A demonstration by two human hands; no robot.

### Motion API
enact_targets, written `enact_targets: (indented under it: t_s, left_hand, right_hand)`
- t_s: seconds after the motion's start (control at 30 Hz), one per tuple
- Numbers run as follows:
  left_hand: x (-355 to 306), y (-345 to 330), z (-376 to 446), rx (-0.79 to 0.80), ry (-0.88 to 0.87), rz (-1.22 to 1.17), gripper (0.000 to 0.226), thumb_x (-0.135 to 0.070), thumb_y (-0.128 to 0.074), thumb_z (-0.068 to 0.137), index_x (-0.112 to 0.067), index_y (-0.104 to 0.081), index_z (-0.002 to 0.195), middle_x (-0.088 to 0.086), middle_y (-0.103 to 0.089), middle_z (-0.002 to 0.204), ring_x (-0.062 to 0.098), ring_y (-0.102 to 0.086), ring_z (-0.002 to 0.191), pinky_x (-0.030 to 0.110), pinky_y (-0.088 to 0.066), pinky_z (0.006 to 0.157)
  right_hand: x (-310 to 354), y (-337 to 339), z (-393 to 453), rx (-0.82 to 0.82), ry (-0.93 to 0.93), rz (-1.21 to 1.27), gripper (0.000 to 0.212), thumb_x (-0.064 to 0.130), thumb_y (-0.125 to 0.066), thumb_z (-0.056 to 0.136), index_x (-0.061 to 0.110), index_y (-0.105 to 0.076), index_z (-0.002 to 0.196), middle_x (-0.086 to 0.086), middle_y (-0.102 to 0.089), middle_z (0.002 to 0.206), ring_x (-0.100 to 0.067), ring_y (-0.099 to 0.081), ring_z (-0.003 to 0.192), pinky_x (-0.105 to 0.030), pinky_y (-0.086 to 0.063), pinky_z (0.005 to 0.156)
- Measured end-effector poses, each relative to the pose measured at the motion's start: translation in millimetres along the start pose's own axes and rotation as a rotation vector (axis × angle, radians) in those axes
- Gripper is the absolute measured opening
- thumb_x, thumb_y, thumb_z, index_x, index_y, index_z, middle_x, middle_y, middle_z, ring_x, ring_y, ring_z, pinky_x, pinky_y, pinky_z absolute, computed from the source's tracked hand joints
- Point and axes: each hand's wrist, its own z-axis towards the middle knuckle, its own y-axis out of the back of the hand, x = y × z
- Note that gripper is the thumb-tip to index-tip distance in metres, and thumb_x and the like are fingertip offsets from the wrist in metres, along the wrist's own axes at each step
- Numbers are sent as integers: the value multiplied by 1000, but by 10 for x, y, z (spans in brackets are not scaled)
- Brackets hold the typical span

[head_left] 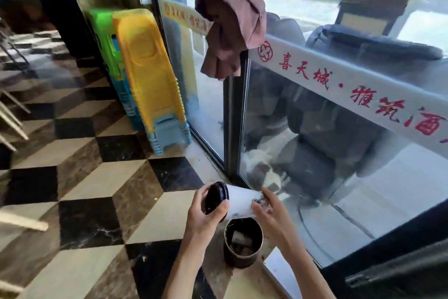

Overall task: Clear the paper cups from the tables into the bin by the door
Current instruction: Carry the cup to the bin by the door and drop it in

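A white paper cup [240, 203] with a black lid [215, 198] lies sideways in both my hands, just above a small dark round bin [243, 241] on the floor. My left hand [208, 214] grips the lidded end. My right hand [269, 211] holds the cup's base end, which carries a dark pattern. Inside the bin lies some crumpled rubbish. The bin stands next to the glass door [315, 177].
Stacked yellow, green and blue plastic stools [148, 75] lean by the door frame at left. A brown garment [230, 15] hangs on the door handle. The floor [97, 177] is checkered black, brown and cream. Chair legs [12, 117] show at far left.
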Motion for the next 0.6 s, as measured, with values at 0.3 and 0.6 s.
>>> enact_targets:
  t_s: [0.3, 0.6]
  left_hand:
    - [316, -518, 1021, -15, 156, 103, 52, -42, -80, 68, -48, -61, 116, -15, -72, 111, -2, -66, 102, 23, -53, 84]
    - [918, -869, 1741, -22, 273, 230, 53, -49, -78, 64, -56, -59, 112, -17, -67, 118, 7, -61, 115, 38, -49, 100]
  right_hand:
    - [-376, 169, 1153, 58, -134, -17, 68, 44, -63, 84, 20, -41, 144, -4, -59, 133, -22, -57, 121, -46, -44, 105]
    - [-878, 230, 1911, 129, -301, 56, 67, 41, -65, 87, 19, -40, 145, -2, -61, 129, -19, -61, 114, -45, -48, 101]
